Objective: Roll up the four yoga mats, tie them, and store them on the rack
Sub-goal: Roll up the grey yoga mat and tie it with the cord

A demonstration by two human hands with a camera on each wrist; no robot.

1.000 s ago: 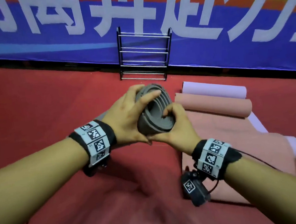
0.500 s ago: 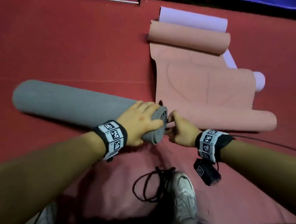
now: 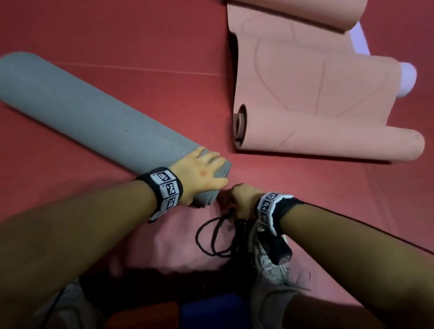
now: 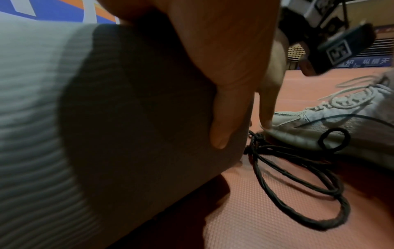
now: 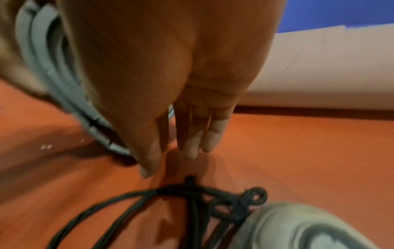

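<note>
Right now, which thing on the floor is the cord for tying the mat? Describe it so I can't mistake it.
Start at the rolled grey mat lying on the red floor, and follow it to the end under the left hand. Just past that end, below the right hand and against the toe of the pale sneaker, lies the black cord. It is the only thin, dark, looped thing there.

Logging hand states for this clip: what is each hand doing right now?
Left hand: grips the near end of the rolled grey mat.
Right hand: open, fingers straight, reaching down toward the black cord, holding nothing.
</note>
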